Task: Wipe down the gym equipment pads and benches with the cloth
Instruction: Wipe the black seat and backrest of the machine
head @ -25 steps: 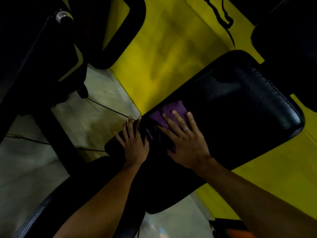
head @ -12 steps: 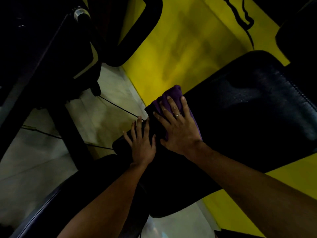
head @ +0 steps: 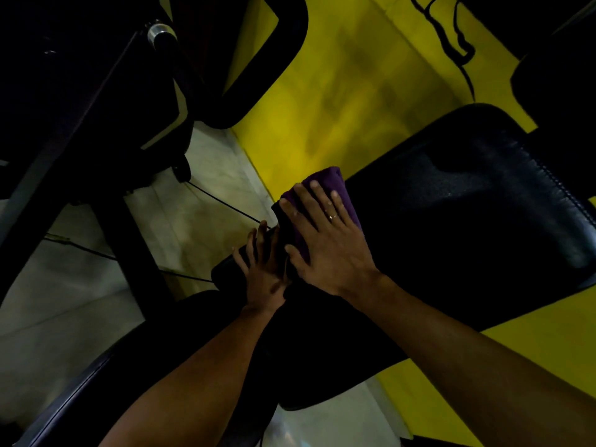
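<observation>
Yellow surfacing (head: 338, 101) is filling the far middle of the scene, with a black painted line (head: 451, 40) curling across it at the far right. In front of it, the big black bench pad (head: 477, 240) is stretching from the near middle out to the right, where the edge of view is cutting off its end. Whatever is holding it up is hidden beneath. To the left a dark machine frame (head: 84, 130) is looming, too dim to make out beyond slanted bars and a curved black loop (head: 274, 69). Pale floor tiles (head: 64, 301) are showing under it. A second black pad (head: 122, 366) is sitting at the near left, half lost in shadow below the person's forearms. Thin cables (head: 222, 200) are crossing the tiles toward the bench.

The right hand (head: 325, 250) is pressing flat, fingers spread and straight, on the purple cloth (head: 332, 182). The cloth is lying bunched at the bench pad's far-left edge and the hand is covering most of it. Just beside it, the left hand (head: 264, 275) is resting with fingers extended on the pad's left corner, gripping nothing. A chrome knob (head: 160, 35) is glinting on the frame, and a ring (head: 333, 216) is showing on the right hand.
</observation>
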Available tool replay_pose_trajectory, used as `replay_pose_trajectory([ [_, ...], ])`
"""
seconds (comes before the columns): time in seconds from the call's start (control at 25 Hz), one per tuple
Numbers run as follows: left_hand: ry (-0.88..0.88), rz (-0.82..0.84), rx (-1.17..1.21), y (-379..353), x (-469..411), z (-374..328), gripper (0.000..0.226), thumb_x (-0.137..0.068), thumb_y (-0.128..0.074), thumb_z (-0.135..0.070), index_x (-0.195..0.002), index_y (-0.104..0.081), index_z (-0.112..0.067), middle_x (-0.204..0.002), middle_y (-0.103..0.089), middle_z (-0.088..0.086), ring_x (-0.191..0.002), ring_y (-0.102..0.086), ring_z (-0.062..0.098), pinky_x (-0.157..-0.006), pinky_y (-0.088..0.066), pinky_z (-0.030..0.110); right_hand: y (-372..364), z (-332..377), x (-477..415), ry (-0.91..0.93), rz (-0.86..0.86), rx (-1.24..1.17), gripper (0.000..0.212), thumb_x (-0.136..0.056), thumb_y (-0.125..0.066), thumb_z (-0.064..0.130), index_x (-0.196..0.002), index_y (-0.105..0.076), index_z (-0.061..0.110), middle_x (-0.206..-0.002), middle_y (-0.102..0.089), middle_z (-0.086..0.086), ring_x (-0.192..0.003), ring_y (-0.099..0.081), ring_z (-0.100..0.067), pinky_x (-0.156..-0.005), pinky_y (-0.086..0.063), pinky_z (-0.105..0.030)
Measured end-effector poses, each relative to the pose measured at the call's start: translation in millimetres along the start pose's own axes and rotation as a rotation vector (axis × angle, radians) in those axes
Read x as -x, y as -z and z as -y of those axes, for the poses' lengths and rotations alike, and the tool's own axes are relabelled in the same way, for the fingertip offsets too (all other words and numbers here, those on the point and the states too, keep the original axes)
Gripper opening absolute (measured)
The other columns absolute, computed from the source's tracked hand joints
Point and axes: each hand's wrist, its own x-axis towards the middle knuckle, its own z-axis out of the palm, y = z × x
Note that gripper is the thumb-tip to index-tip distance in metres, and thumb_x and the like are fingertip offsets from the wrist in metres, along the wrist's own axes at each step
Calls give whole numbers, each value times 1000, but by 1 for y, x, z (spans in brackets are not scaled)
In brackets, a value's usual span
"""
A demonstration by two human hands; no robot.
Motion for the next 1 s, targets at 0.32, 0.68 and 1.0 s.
replay_pose_trajectory([
  [0.32, -4, 10, 78, 5, -1, 2, 64, -104, -20, -61, -161, -13, -34, -168, -16, 5, -149, -24, 35, -113, -18, 70, 22, -46, -18, 97, 65, 404, 85, -76, -59, 62, -149, -50, 19, -154, -46, -12, -150, -29, -36, -125, 1, -57],
  [0.68, -18, -10, 43, 2, 2, 5, 63, -105, -22, -56, -161, -7, -33, -166, -20, 8, -147, -27, 35, -111, -24, 68, -4, -19, -21, -43, 36, 333, 70, -86, -49, 61, -142, -56, 19, -148, -51, -9, -149, -31, -36, -125, 8, -57],
  [1.0, -18, 39, 110, 14, 3, 2, 62, -102, -27, -52, -160, -15, -33, -167, -17, 5, -151, -22, 33, -114, -19, 68, -37, 9, 50, -340, -163, 141, 71, -96, -58, 50, -159, -34, 29, -169, -20, -5, -157, -13, -28, -126, 1, -56],
])
